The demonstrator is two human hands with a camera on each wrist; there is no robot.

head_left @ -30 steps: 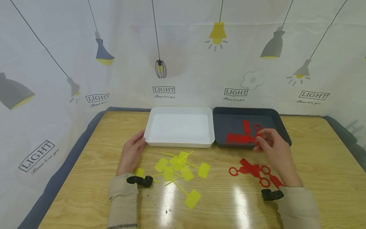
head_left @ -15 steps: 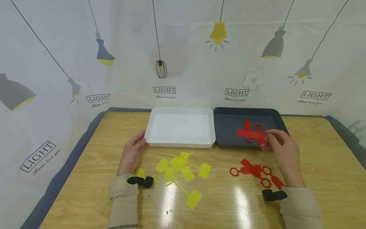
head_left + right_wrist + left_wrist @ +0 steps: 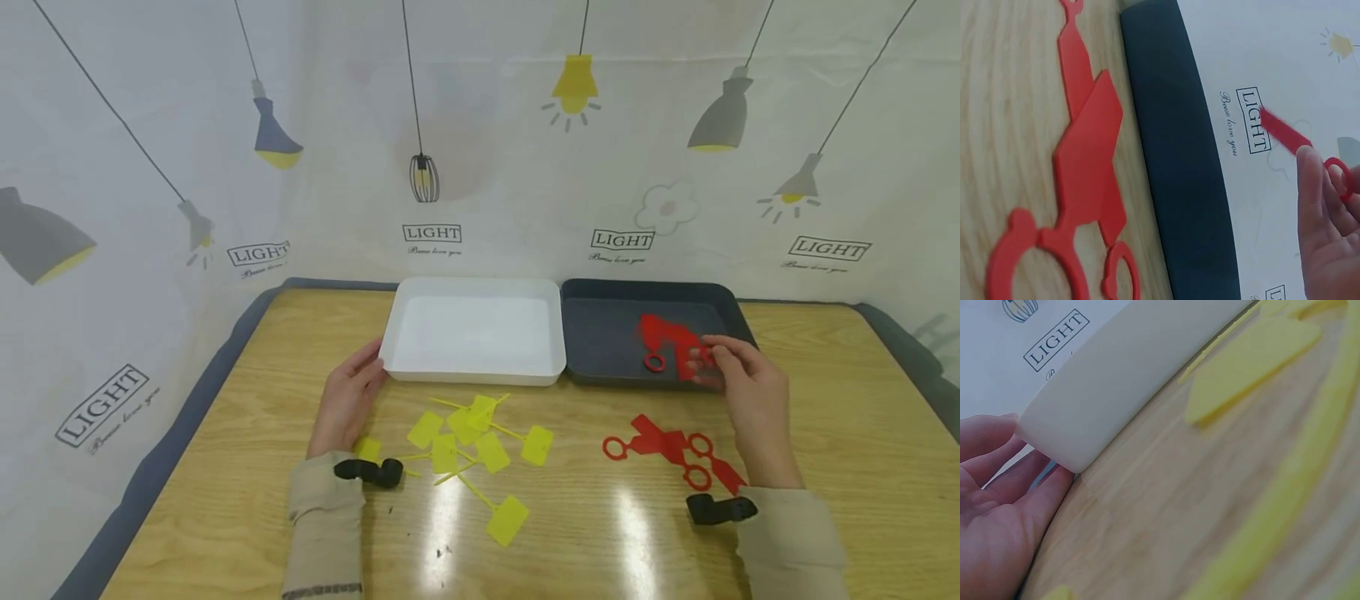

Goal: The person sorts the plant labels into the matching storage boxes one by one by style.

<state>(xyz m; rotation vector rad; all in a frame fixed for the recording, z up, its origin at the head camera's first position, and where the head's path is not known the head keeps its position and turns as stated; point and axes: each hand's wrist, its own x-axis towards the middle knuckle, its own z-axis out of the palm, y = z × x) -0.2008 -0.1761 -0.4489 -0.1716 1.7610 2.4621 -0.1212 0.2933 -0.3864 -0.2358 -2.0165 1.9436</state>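
Note:
My left hand (image 3: pixel 347 402) rests its fingers against the near left corner of a white tray (image 3: pixel 476 377); in the left wrist view the thumb and fingertips touch that corner. Over the near right part of a dark grey tray (image 3: pixel 600 333), my right hand (image 3: pixel 753 396) holds a red ring tag (image 3: pixel 1285 132) by its ring end. The tag's flat end is blurred. Other red tags (image 3: pixel 654 362) lie in the dark tray, partly hidden by the held one and the fingers. A small pile of red ring tags (image 3: pixel 660 440) lies on the table before the dark tray.
Several yellow tie tags (image 3: pixel 491 452) with thin stems lie spread on the wooden table (image 3: pixel 570 533) in front of the white tray. The two trays stand side by side against a printed cloth backdrop (image 3: pixel 495 167).
My right hand has shifted slightly right over the dark tray and its fingers have loosened. The red tag it holds has swung from pointing left to up and left. The left hand stays put.

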